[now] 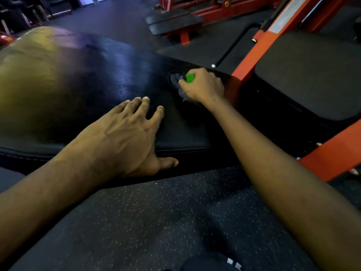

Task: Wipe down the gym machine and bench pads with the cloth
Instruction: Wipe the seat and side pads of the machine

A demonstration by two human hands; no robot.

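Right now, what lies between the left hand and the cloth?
Only bare black pad: in the head view, nothing else separates the left hand from the cloth.

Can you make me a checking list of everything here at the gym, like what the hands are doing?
Surface: black pad, shiny, beside the orange frame.
Job's things: grey cloth bunched on the pad; second pad at right.
Clutter: nothing seen.
Hands: left hand flat on the pad; right hand grips the cloth and something green.
Cables: nothing seen.
Surroundings: speckled floor; another bench behind.
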